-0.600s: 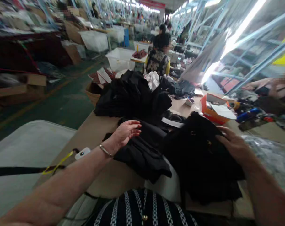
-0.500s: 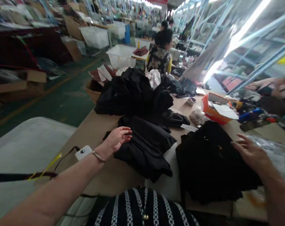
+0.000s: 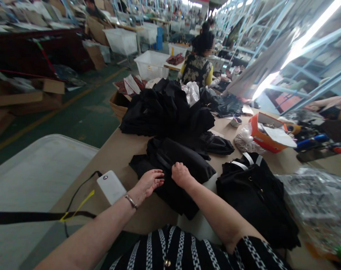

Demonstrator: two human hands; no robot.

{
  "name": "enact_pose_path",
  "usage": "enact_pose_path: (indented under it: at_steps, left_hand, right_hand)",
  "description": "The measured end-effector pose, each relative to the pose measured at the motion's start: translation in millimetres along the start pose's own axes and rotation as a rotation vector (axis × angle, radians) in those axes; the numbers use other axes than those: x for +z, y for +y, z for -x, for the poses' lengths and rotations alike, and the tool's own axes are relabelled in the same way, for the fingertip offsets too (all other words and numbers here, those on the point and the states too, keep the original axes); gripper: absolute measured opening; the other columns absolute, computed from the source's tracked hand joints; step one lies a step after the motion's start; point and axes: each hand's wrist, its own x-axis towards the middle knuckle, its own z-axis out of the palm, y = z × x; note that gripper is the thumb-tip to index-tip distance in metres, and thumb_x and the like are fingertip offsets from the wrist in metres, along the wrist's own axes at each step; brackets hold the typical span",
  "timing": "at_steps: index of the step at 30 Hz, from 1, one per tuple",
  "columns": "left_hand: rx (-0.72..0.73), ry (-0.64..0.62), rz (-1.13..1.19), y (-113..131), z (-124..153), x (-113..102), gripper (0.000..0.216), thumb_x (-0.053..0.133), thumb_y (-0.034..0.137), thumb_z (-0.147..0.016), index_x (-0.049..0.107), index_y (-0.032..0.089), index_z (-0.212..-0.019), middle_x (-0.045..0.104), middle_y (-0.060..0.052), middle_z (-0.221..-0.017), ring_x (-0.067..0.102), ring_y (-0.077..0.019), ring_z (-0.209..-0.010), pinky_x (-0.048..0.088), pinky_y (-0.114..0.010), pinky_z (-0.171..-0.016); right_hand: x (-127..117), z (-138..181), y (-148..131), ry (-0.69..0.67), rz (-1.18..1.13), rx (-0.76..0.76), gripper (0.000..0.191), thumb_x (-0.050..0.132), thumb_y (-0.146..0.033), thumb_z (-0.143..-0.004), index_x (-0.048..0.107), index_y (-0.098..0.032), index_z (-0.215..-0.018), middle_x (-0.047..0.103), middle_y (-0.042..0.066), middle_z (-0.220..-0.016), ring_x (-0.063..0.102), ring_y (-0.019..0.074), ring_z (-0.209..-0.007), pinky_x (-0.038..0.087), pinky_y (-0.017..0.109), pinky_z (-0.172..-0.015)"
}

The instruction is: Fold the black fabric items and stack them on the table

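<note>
Black fabric pieces (image 3: 184, 150) lie folded in a loose stack on the table in front of me. My right hand (image 3: 182, 174) rests over the middle of this stack, fingers curled in and closed on the black fabric. At the stack's near left edge, my left hand (image 3: 151, 181) is open, its fingers loosely bent towards the cloth. To the right sits a pile of black bags (image 3: 257, 198) with small metal eyelets and white strips at its top; neither hand touches it.
Behind the stack rises a big heap of black fabric (image 3: 162, 108). An orange box (image 3: 262, 140) and clear plastic bags (image 3: 319, 202) stand on the right. On the left lies a white power bank (image 3: 111, 186) with a cable. A co-worker (image 3: 197, 67) sits further back.
My right hand has moved left from the black pile on the right to the fabric stack in the middle. White strips now show on the right pile. My left hand stays near the stack.
</note>
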Motion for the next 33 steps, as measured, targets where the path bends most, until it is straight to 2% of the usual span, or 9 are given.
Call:
enact_pose_path:
  at_steps: [6, 12, 16, 20, 25, 28, 30, 31, 33]
  left_hand:
    - [0.010, -0.008, 0.023, 5, 1, 0, 0.015, 0.056, 0.002, -0.074, 0.052, 0.012, -0.085, 0.061, -0.005, -0.068, 0.061, -0.0129, -0.051, 0.053, -0.023, -0.051]
    - [0.047, -0.148, 0.081, 20, 10, 44, 0.014, 0.062, 0.021, -0.079, 0.054, 0.014, -0.088, 0.062, -0.006, -0.073, 0.062, -0.0139, -0.056, 0.054, -0.028, -0.056]
    - [0.081, -0.180, 0.092, 26, 21, 75, 0.012, 0.060, 0.022, -0.080, 0.056, 0.014, -0.087, 0.062, -0.004, -0.071, 0.060, -0.0150, -0.056, 0.053, -0.031, -0.054]
    - [0.128, -0.120, 0.074, 30, 23, 87, 0.012, 0.055, 0.007, -0.072, 0.057, 0.014, -0.082, 0.061, -0.002, -0.062, 0.058, -0.0146, -0.051, 0.050, -0.027, -0.050]
    - [0.148, -0.132, 0.065, 38, 44, 87, 0.023, 0.054, 0.002, -0.061, 0.061, 0.014, -0.079, 0.063, -0.002, -0.061, 0.059, -0.0148, -0.053, 0.047, -0.023, -0.049]
    - [0.021, -0.398, 0.021, 38, 88, 90, 0.026, 0.058, -0.001, -0.051, 0.065, 0.012, -0.073, 0.066, -0.005, -0.063, 0.061, -0.0175, -0.056, 0.048, -0.027, -0.054]
    - [-0.180, -0.767, -0.052, 38, 118, 94, 0.027, 0.059, -0.001, -0.047, 0.066, 0.012, -0.070, 0.066, -0.005, -0.063, 0.062, -0.0190, -0.058, 0.049, -0.029, -0.060]
    - [-0.229, -0.872, -0.083, 39, 128, 95, 0.025, 0.059, -0.001, -0.047, 0.067, 0.012, -0.068, 0.066, -0.005, -0.062, 0.063, -0.0192, -0.060, 0.048, -0.030, -0.062]
    - [-0.221, -0.923, -0.097, 46, 136, 94, 0.023, 0.058, 0.002, -0.049, 0.067, 0.013, -0.067, 0.066, -0.005, -0.062, 0.063, -0.0203, -0.063, 0.048, -0.030, -0.065]
  right_hand:
    - [-19, -13, 36, -0.008, -0.201, 0.045, 0.018, 0.053, -0.029, -0.090, 0.060, -0.013, -0.093, 0.062, 0.004, -0.095, 0.060, 0.0157, -0.086, 0.050, 0.036, -0.079]
    - [-33, 4, 41, 0.180, -0.560, 0.124, 0.019, 0.062, -0.030, -0.080, 0.061, -0.013, -0.072, 0.060, -0.002, -0.066, 0.058, 0.0132, -0.066, 0.046, 0.025, -0.063]
    - [-24, 19, 23, 0.305, -0.797, 0.155, 0.019, 0.064, -0.033, -0.072, 0.061, -0.015, -0.080, 0.062, -0.003, -0.070, 0.056, 0.0130, -0.064, 0.044, 0.022, -0.059]
    - [-30, 32, 16, 0.357, -0.963, 0.154, 0.024, 0.062, -0.040, -0.069, 0.057, -0.016, -0.071, 0.058, -0.004, -0.061, 0.054, 0.0128, -0.059, 0.044, 0.022, -0.056]
    - [-63, 47, 43, 0.384, -1.016, 0.140, 0.026, 0.060, -0.028, -0.069, 0.063, -0.018, -0.093, 0.065, -0.001, -0.079, 0.059, 0.0157, -0.075, 0.048, 0.026, -0.071]
    - [-83, 52, 73, 0.374, -0.979, 0.191, 0.027, 0.059, -0.022, -0.072, 0.064, -0.017, -0.098, 0.066, 0.001, -0.085, 0.060, 0.0175, -0.082, 0.047, 0.032, -0.079]
    - [-92, 55, 85, 0.328, -0.967, 0.217, 0.020, 0.061, -0.027, -0.078, 0.064, -0.014, -0.093, 0.065, 0.003, -0.085, 0.060, 0.0174, -0.081, 0.048, 0.034, -0.078]
    - [-96, 57, 87, 0.299, -0.969, 0.219, 0.022, 0.060, -0.031, -0.082, 0.063, -0.013, -0.093, 0.065, 0.003, -0.086, 0.060, 0.0169, -0.080, 0.048, 0.034, -0.077]
    - [-104, 65, 84, 0.242, -0.992, 0.198, 0.029, 0.050, -0.038, -0.089, 0.062, -0.013, -0.098, 0.065, 0.005, -0.090, 0.062, 0.0166, -0.079, 0.049, 0.034, -0.074]
